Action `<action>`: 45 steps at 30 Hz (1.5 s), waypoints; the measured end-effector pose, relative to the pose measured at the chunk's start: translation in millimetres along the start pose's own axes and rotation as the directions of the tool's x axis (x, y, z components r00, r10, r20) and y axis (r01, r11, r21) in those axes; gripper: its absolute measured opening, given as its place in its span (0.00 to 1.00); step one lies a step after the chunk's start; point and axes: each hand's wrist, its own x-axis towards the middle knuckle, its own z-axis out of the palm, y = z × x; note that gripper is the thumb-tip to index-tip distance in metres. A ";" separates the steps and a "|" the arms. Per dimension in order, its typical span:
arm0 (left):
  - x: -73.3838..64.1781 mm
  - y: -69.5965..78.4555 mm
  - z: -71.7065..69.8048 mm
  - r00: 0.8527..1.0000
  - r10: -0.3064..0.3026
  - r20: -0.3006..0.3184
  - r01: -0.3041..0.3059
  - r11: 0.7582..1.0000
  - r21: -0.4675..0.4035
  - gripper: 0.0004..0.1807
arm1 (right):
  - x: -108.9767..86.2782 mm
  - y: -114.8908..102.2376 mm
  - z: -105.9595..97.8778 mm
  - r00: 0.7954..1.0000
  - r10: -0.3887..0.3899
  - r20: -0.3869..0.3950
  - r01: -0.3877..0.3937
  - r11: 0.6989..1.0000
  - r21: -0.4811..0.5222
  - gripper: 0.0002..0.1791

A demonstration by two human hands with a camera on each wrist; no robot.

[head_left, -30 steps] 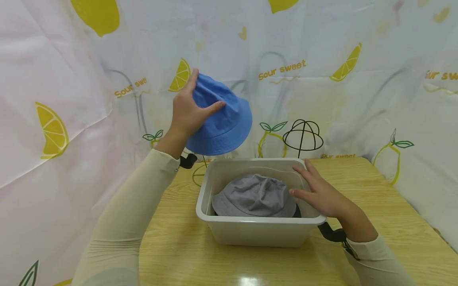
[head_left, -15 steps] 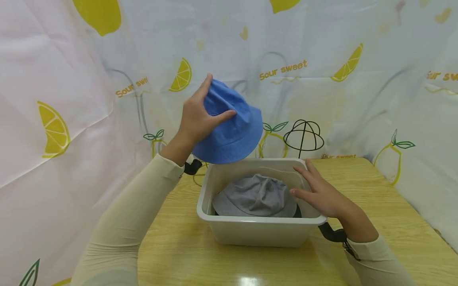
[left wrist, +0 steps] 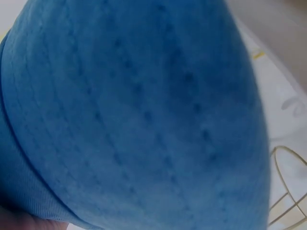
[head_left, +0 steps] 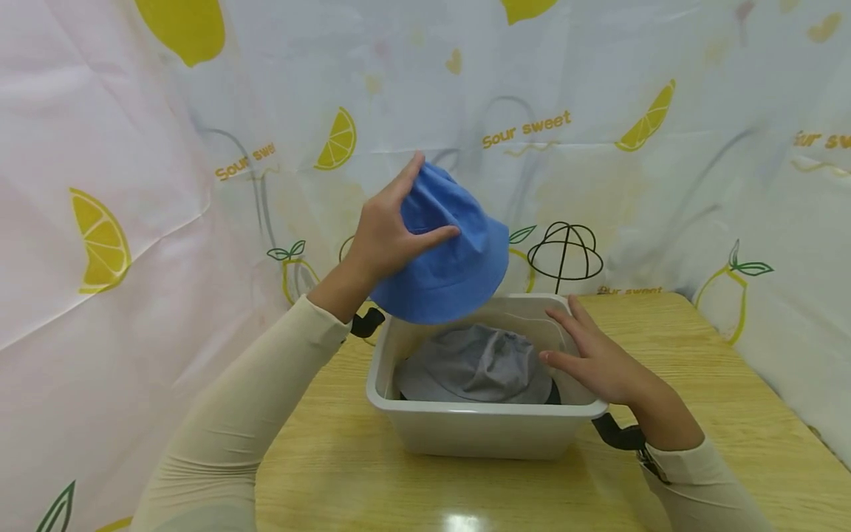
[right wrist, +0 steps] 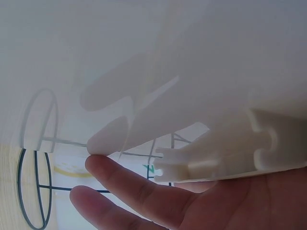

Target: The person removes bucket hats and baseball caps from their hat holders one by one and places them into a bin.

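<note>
My left hand [head_left: 388,235] pinches a blue bucket hat [head_left: 448,255] by its crown, fingers at the top and thumb on the near side. The hat hangs tilted above the back left of a white plastic bin [head_left: 485,428]. Its blue stitched cloth [left wrist: 139,110] fills most of the left wrist view. A grey bucket hat [head_left: 479,366] lies inside the bin, over something dark that is mostly hidden. My right hand [head_left: 601,362] rests over the bin's right rim with fingers spread and fairly straight. In the right wrist view, fingers [right wrist: 139,189] lie along the bin's glossy outer wall [right wrist: 216,62].
The bin stands on a wood-grain table [head_left: 691,355]. Behind it at the right rises a black wire hat stand [head_left: 564,255]. A gold-coloured wire stand [left wrist: 288,201] is partly hidden behind the left hand and hat. A lemon-print cloth [head_left: 425,74] hangs around the table.
My left hand has carried the blue hat to the right and downward, from the bin's back left to over its rear rim. The right hand, bin and grey hat stay in place.
</note>
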 end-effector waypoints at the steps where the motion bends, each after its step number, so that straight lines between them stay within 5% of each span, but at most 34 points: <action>1: -0.3 0.9 0.7 1.000 0.008 0.002 -0.008 1.000 -0.001 0.61 | 0.0 0.0 -0.2 1.000 -0.001 -0.002 0.001 1.000 0.000 0.45; 20: -14.8 13.5 11.9 0.989 0.117 0.089 -0.111 0.991 -0.069 0.60 | 0.8 0.8 0.3 1.000 -0.009 -0.013 0.009 1.000 0.007 0.44; 31: -24.1 19.9 19.5 0.977 0.167 0.132 -0.151 0.981 -0.119 0.60 | 3.7 0.6 2.0 0.999 0.014 -0.033 -0.013 0.999 0.036 0.56; 45: -37.8 23.5 31.1 0.951 0.225 0.212 -0.195 0.969 -0.155 0.59 | 5.5 0.6 0.8 0.998 -0.042 -0.042 0.046 0.994 0.101 0.48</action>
